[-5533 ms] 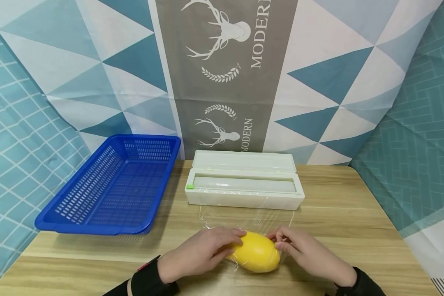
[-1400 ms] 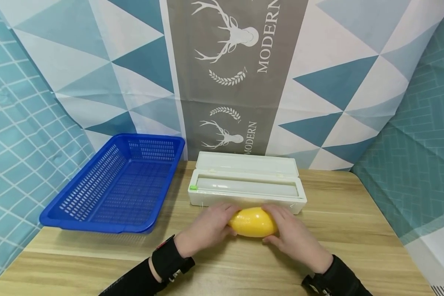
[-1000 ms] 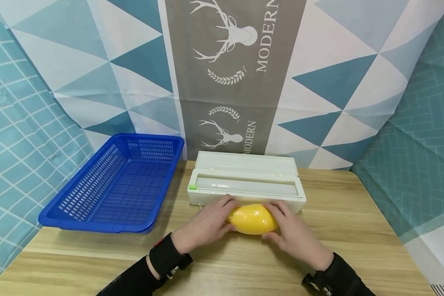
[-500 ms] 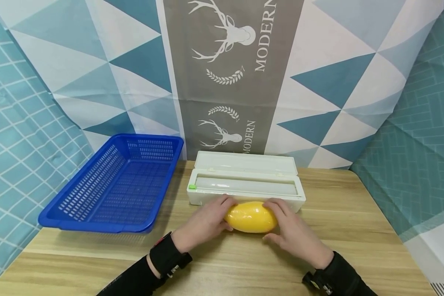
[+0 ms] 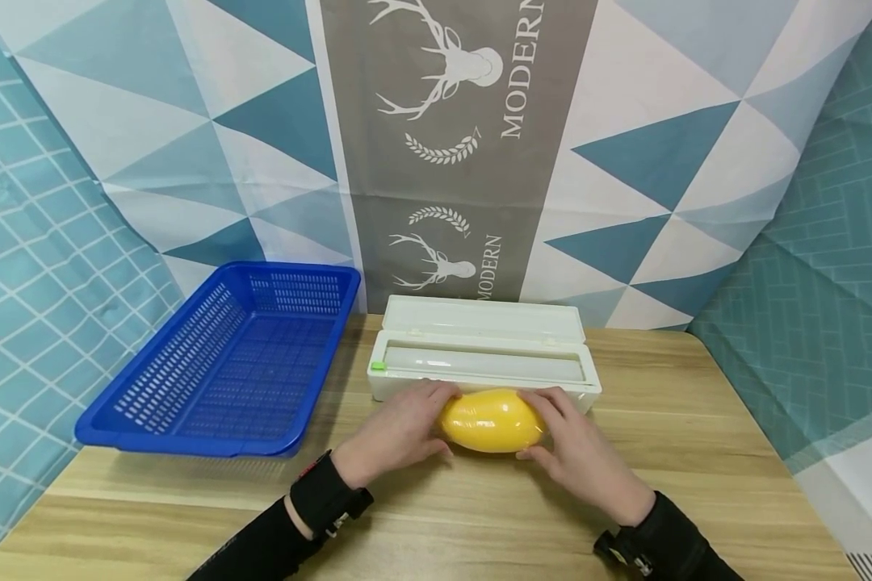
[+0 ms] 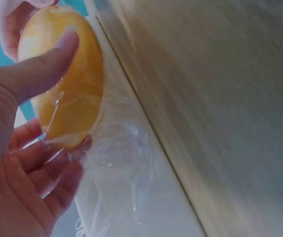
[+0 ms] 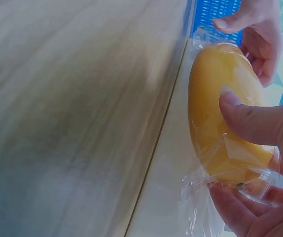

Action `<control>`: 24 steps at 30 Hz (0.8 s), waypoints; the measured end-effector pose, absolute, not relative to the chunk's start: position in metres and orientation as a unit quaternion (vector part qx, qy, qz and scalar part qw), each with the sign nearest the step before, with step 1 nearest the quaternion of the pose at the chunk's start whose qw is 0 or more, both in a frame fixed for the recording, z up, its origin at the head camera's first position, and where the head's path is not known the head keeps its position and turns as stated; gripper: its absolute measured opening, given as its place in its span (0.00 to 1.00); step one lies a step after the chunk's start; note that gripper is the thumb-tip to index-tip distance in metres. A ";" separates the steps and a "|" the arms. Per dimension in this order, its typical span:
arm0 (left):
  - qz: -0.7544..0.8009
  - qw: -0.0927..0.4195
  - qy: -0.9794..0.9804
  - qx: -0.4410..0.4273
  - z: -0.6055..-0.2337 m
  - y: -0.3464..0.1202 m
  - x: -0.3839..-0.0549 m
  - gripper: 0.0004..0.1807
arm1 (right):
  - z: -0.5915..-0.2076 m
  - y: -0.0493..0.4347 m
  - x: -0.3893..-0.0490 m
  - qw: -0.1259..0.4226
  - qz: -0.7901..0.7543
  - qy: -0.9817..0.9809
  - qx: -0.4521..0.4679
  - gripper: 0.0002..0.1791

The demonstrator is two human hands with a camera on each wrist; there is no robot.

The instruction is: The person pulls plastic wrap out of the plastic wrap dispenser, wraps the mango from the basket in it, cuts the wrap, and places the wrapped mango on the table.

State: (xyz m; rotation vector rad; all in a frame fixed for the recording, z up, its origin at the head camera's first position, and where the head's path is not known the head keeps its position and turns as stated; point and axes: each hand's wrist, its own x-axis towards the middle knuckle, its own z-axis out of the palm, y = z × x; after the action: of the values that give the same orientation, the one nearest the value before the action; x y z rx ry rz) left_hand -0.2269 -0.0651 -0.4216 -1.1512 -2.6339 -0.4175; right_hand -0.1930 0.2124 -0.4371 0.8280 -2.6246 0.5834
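A yellow oval fruit (image 5: 492, 420), mango-like in shape and covered in clear cling film, is held between both hands just in front of the white cling film box (image 5: 483, 390). My left hand (image 5: 400, 428) has its fingers curved at the fruit's left end; in the right wrist view its thumb stands away from the fruit. My right hand (image 5: 584, 456) grips the other end, with its thumb on the side toward me. Loose cling film (image 6: 126, 168) trails from the fruit across the box front in the left wrist view. The fingers behind the fruit are partly hidden.
The box lid (image 5: 483, 319) stands raised at the back, showing the film roll (image 5: 483, 365) inside and a green slider (image 5: 378, 366) at the left. A blue perforated basket (image 5: 262, 379) stands left on the wooden table (image 5: 436, 524). A patterned cloth backdrop (image 5: 450, 194) rises behind.
The fruit has come away from the table's front, up to the box, and the film stretch between them has shortened. Lately it has edged closer to the box; the left thumb has moved off it.
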 end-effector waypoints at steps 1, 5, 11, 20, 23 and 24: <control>-0.146 0.124 -0.899 -0.394 -0.422 -0.065 -0.227 0.38 | -0.437 0.213 -0.193 0.161 0.205 -0.921 0.289 0.44; -0.159 0.151 -0.895 -0.389 -0.424 -0.063 -0.229 0.35 | -0.436 0.213 -0.192 0.160 0.207 -0.926 0.273 0.45; -0.159 0.168 -0.894 -0.384 -0.425 -0.064 -0.231 0.34 | -0.435 0.214 -0.192 0.156 0.219 -0.926 0.264 0.41; -0.181 0.168 -0.898 -0.364 -0.425 -0.066 -0.231 0.34 | -0.435 0.215 -0.192 0.146 0.235 -0.925 0.261 0.40; -0.186 0.167 -0.899 -0.360 -0.425 -0.067 -0.231 0.32 | -0.435 0.215 -0.193 0.146 0.231 -0.927 0.257 0.40; -0.186 0.165 -0.900 -0.359 -0.425 -0.068 -0.232 0.32 | -0.435 0.215 -0.193 0.145 0.233 -0.927 0.257 0.40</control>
State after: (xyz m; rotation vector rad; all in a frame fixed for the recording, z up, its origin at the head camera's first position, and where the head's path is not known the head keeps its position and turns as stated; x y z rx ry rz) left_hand -0.2316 -0.0680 -0.4251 -1.0236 -2.5632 -0.5298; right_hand -0.1927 0.2152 -0.4354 0.7392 -2.6702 0.6706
